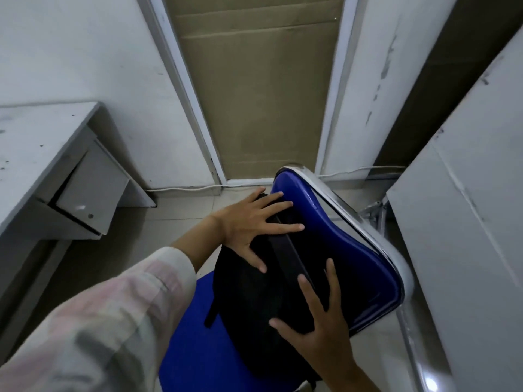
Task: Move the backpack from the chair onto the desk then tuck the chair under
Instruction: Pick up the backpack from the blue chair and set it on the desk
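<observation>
A black backpack point(254, 301) stands on the blue chair point(353, 250), leaning against its glossy blue backrest. My left hand point(249, 224) lies flat on the backpack's top left, fingers spread. On the bag's lower right side rests my right hand point(319, 315), fingers also apart and pressed against the fabric. Neither hand has closed around a strap or handle. The grey desk point(36, 154) is at the left, its top bare and dusty.
A drawer unit point(90, 193) hangs under the desk's right end. A cardboard-covered door point(260, 94) is straight ahead. A large white panel point(464, 222) leans close to the chair's right side. A white cable point(184, 189) runs along the floor by the wall.
</observation>
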